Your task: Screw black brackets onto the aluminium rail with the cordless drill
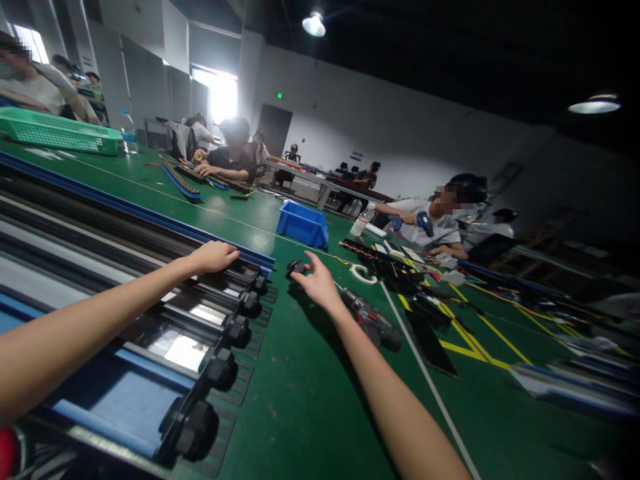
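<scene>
My left hand (215,257) lies closed over the far end of a row of long blue-and-black rails (150,230), its fingertips partly hidden. Large black cable glands (197,430) stick out of the rails' near ends, each beside a slotted black plate (220,440). Just right of the row, my right hand (320,283) has thumb and fingers around a small black cable gland (296,269), low over the green table (285,400). A dark cordless drill (373,320) lies on the table beside my right forearm.
A blue bin (303,225) stands beyond my hands. Right of it are a white tape ring (363,274), a bottle (361,220) and black parts with wires (395,267). Across the table a person (440,223) holds a blue drill (424,223). A green basket (60,132) sits far left.
</scene>
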Demonstrator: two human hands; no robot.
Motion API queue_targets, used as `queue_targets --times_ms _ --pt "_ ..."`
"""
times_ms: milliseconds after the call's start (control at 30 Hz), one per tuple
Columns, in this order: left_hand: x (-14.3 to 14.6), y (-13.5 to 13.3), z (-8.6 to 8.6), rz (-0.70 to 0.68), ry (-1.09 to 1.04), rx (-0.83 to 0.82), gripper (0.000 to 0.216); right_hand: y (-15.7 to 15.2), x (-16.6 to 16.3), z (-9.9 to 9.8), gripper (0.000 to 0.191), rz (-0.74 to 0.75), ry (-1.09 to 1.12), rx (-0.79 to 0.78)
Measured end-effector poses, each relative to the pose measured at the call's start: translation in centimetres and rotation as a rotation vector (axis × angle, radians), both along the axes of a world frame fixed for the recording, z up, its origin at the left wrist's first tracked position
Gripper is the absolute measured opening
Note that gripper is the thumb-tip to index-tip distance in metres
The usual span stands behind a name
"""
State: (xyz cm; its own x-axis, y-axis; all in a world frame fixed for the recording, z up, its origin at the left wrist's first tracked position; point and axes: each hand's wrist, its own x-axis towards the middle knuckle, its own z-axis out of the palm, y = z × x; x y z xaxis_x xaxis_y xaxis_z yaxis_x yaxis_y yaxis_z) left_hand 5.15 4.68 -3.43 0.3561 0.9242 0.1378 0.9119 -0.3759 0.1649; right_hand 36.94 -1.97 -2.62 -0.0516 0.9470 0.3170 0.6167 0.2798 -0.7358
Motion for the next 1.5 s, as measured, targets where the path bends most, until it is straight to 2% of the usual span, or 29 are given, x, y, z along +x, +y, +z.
queue_targets --times_ms 100,200,400,567,1100,1500 --pt "0.0 -0.1 0.0 -0.004 -0.003 -0.005 0.059 0.5 -2.0 -2.5 0.068 -0.024 -0.048 0.102" --pt "0.1 -0.2 0.2 -0.009 -0.004 -0.013 0.059 0.6 -2.4 -4.4 0.063 -0.027 -0.030 0.188" --pt "0.1 -0.2 0.5 -0.005 0.012 -0.025 0.057 0.5 -2.4 -6.1 0.052 -0.015 -0.056 0.225" --pt "-0.1 0.2 0.3 0.001 0.032 -0.034 0.058 0.1 -2.5 -6.4 0.044 0.032 -0.090 0.278" --pt "-0.3 0.4 0.3 -0.051 0.038 -0.041 0.052 0.1 -2.2 -6.1 0.042 0.040 -0.066 0.272" --pt "-0.2 0.2 0.4 -0.069 0.042 -0.013 0.052 -0.1 -2.3 -6.3 0.049 0.121 -0.038 0.274"
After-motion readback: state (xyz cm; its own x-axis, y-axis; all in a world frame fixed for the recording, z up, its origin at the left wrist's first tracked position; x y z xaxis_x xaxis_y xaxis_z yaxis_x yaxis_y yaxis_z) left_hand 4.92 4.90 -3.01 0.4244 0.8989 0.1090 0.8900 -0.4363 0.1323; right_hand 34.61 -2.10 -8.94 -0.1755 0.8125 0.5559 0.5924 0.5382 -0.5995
